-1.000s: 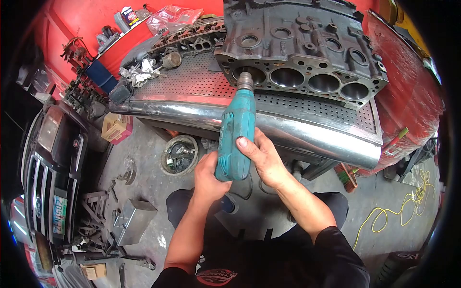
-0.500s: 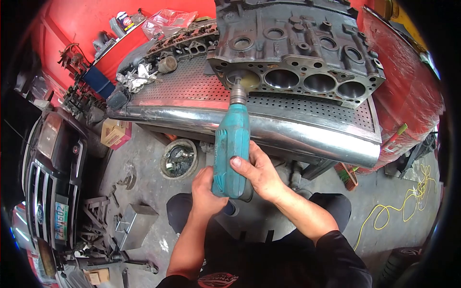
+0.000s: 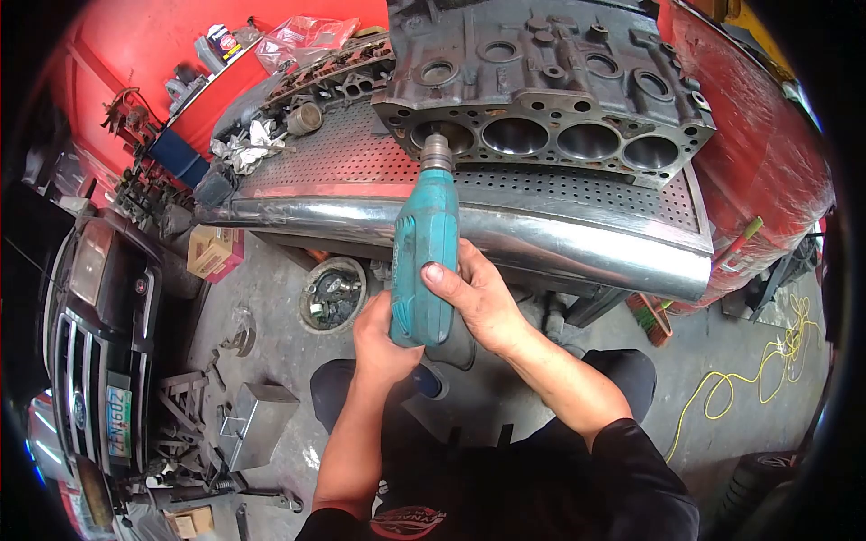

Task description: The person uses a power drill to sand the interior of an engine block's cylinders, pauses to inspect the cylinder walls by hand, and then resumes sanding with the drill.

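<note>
Both hands grip a teal power drill (image 3: 426,243) that points away from me. My left hand (image 3: 382,329) is wrapped round the rear grip at its lower left. My right hand (image 3: 474,293) holds the right side of the body, thumb on top. The drill's metal chuck (image 3: 437,155) is at the mouth of the leftmost cylinder bore; the tool in it is inside the bore and mostly hidden. The dark grey engine block (image 3: 532,77) lies on a perforated metal bench (image 3: 352,158), its row of bores facing me.
A cylinder head (image 3: 338,72) and a piston (image 3: 305,118) lie at the bench's left. Below stands a round tub of parts (image 3: 333,261). A pickup front (image 3: 86,352) is on the left, a yellow cord (image 3: 717,397) and broom (image 3: 651,320) on the right.
The drill and both hands have moved slightly forward, and the chuck sits closer to the bore. The blurred spinning patch in the bore's mouth no longer shows.
</note>
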The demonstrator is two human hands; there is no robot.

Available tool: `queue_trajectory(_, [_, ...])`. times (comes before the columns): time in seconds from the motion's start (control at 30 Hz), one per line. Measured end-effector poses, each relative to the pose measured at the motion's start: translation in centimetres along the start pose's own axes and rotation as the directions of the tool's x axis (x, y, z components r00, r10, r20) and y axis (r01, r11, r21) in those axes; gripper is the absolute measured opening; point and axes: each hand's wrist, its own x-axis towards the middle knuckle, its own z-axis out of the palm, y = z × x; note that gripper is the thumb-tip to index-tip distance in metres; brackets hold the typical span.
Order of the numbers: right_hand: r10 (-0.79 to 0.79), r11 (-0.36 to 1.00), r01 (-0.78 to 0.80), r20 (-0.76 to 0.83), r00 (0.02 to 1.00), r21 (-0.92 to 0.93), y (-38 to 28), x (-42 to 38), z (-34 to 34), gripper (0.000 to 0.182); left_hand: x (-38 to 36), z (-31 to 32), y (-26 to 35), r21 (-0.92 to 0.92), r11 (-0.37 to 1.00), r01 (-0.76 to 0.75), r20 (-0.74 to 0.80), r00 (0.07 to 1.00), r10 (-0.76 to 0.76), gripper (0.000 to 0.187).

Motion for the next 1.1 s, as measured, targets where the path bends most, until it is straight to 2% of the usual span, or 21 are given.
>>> queue_trajectory(0.23, [0.016,1.000,-0.016,-0.002,1.000,-0.012,0.1,0.1,-0.2,0.077,0.1,0.2,-0.4,-0.004,1.000,-0.022,-0.006,1.000,0.022,0.036])
queue_trajectory(0.47, [0.026,1.000,-0.026,-0.029,0.999,0.011,1.0,-0.9,0.5,0.073,-1.8,0.1,-1.4,-0.051,0.999,0.016,-0.017,1.000,-0.017,0.044])
queue_trajectory(0.67, [0.074,0.996,-0.071,-0.049,0.996,0.061,1.1,-1.3,0.1,0.059,-1.9,-0.1,-1.4,-0.029,1.000,0.002,-0.004,1.000,-0.002,0.045])
queue_trajectory(0.77, [0.130,0.988,-0.127,-0.020,0.991,0.085,1.3,-1.2,-0.8,0.056,-1.8,0.2,-1.6,-0.040,0.999,0.013,-0.011,1.000,-0.013,0.045])
queue_trajectory(1.1, [0.121,0.981,-0.124,0.028,0.992,0.146,1.7,-1.1,-1.2,0.052,-1.6,0.0,-1.5,-0.092,0.996,0.015,-0.007,1.000,-0.016,0.049])
